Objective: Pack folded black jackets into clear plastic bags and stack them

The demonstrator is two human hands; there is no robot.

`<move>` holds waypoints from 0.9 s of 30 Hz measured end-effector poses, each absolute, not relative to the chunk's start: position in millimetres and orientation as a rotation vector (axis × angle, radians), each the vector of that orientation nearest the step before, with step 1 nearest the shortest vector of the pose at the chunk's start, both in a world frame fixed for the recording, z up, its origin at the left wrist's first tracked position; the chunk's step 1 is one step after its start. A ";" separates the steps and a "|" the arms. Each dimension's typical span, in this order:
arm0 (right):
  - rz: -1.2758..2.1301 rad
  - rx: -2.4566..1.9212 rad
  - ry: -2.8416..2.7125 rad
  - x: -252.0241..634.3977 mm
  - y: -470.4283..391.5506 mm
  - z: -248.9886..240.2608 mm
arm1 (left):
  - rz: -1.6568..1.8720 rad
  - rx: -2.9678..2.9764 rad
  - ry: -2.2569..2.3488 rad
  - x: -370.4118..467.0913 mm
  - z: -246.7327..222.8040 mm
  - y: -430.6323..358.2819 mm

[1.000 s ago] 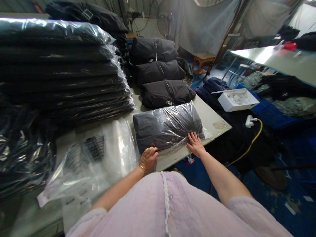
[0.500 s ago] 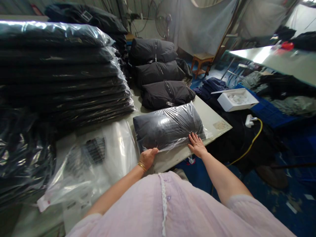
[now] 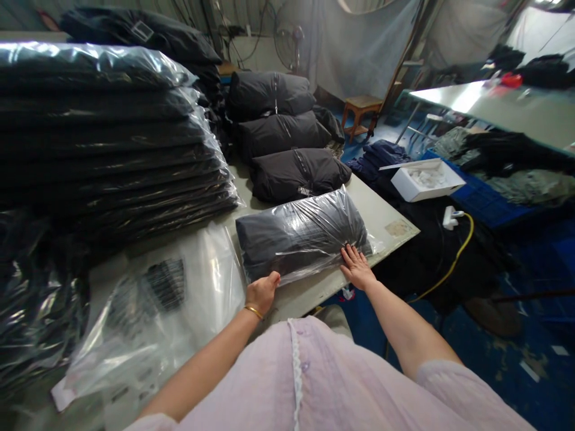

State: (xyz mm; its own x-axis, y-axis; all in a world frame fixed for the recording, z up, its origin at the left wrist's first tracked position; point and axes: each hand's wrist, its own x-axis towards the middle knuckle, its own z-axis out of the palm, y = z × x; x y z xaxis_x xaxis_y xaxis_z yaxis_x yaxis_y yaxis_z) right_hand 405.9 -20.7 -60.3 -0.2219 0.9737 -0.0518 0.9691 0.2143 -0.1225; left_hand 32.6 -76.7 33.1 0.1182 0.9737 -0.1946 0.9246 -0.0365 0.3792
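Observation:
A folded dark garment [image 3: 287,230] lies inside a clear plastic bag [image 3: 309,276] on the table, right in front of me. My left hand [image 3: 263,292] is closed on the near left edge of the bag, with a gold bangle at the wrist. With fingers spread, my right hand [image 3: 357,267] rests flat on the bag's near right part. Behind the bag sit several rolled dark garments [image 3: 300,173] in a row. To the left, flat clear plastic bags [image 3: 206,275] with black print are spread on the table.
A tall stack of bagged dark garments [image 3: 108,143] stands at the left. The table [image 3: 381,224] ends at a corner on the right. Beyond it are a white box [image 3: 426,181], a yellow cord [image 3: 453,263], blue crates [image 3: 485,200] and a wooden stool [image 3: 359,111].
The view has shifted slightly, so the scene sits a little further left. My left hand still grips the bag's edge and my right hand stays flat on it.

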 end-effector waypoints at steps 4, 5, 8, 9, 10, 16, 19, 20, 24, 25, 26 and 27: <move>0.155 -1.940 -2.397 402.7 -24.2 -60.9 | 0.239 2.008 1.830 31.8 32.5 -75.6; 0.144 -1.953 -2.389 402.0 -25.0 -61.5 | 0.250 1.968 1.864 30.1 32.4 -73.1; 0.123 -2.068 -2.316 401.2 -26.1 -63.6 | 0.218 1.735 2.041 20.6 30.5 -62.0; 0.130 -2.104 -2.297 401.3 -26.0 -64.2 | 0.187 1.666 2.079 16.4 29.1 -58.0; 0.141 -2.128 -2.290 401.5 -25.8 -64.6 | 0.152 1.620 2.097 12.4 27.3 -54.3; 0.172 -2.106 -2.326 401.6 -24.4 -64.6 | 0.011 1.652 2.122 7.1 17.1 -47.7; 0.176 -2.127 -2.305 406.0 -20.8 -62.9 | 0.018 1.723 2.115 15.3 18.0 -55.8; 0.183 -2.144 -2.301 408.8 -18.7 -62.0 | 0.040 1.761 2.086 18.1 18.8 -59.4; 0.237 -2.214 -2.301 423.3 -9.9 -58.1 | 0.130 1.798 2.000 23.6 20.4 -70.2; 0.251 -2.243 -2.286 426.7 -8.5 -57.7 | 0.122 1.759 2.003 23.1 19.9 -70.8; 0.263 -2.271 -2.270 429.6 -7.6 -57.5 | 0.107 1.714 2.008 22.1 19.2 -70.4; 0.274 -2.294 -2.258 431.8 -7.2 -57.7 | 0.090 1.674 2.007 20.7 18.2 -69.3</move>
